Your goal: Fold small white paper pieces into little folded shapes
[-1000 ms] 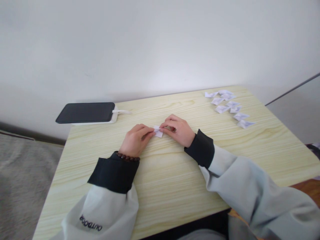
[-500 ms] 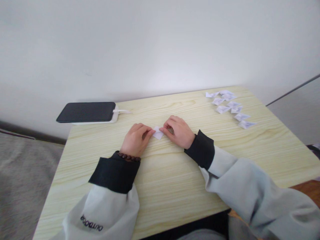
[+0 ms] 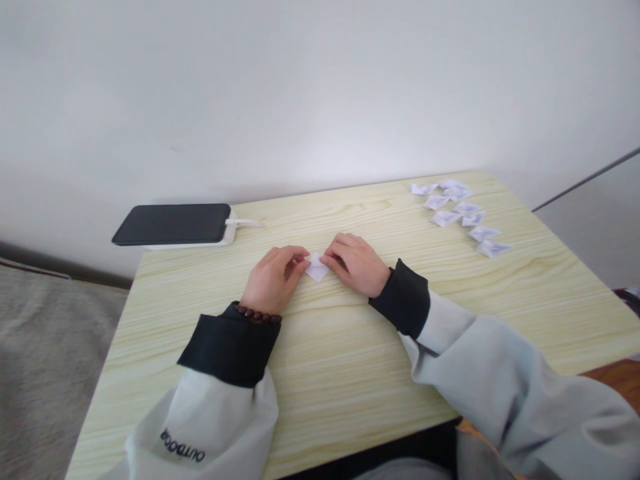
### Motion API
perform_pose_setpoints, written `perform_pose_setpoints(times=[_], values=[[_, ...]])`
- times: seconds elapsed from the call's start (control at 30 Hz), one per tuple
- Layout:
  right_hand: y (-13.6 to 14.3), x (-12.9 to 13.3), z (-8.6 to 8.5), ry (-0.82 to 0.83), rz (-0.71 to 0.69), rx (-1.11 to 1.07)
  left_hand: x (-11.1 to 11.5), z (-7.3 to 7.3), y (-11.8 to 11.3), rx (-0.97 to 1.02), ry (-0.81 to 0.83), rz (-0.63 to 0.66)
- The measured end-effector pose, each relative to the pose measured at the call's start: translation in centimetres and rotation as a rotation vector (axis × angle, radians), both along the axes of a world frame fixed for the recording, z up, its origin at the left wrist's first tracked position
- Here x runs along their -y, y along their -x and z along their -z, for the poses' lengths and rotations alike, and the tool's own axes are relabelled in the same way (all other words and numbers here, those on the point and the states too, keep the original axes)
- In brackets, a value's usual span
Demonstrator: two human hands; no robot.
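A small folded piece of white paper (image 3: 317,269) is held just above or on the tabletop, near the middle of the view. My left hand (image 3: 275,277) pinches its left corner between thumb and forefinger; a dark bead bracelet circles that wrist. The right corner is pinched by the thumb and forefinger of my right hand (image 3: 356,265). The paper's lower point faces me, and its top part shows between the fingertips.
Several folded white paper figures (image 3: 484,233) lie in a loose group at the back right of the wooden table (image 3: 350,360). At the back left, a black phone (image 3: 175,224) rests on a white block with a white cable (image 3: 247,223). A wall stands behind.
Both hands have barely moved. The paper's lower point shows slightly lower and a little to the right, and my right fingers are a bit more bent together.
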State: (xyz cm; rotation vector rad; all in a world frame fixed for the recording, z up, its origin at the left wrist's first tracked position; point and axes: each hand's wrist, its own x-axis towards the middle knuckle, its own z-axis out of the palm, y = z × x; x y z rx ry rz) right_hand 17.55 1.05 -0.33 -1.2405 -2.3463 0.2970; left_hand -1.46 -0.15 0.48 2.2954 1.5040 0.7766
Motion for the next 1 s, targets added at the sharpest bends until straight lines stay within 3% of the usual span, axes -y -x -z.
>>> perform_pose_setpoints(times=[0.3,0.5,0.87,1.0], values=[[0.38,0.37,0.00,-0.007,0.099,-0.049,-0.15,0.09,-0.22,-0.019,0.027,0.018],[0.42,0.32,-0.12,-0.004,0.112,-0.026,-0.11,0.02,-0.34,-0.017,0.061,-0.031],[0.55,0.27,-0.31,0.018,0.122,0.007,-0.01,0.09,-0.24,-0.039,-0.044,0.044],[0.78,0.32,-0.48,0.045,0.141,0.008,-0.02,0.13,-0.18,-0.067,-0.010,-0.008]])
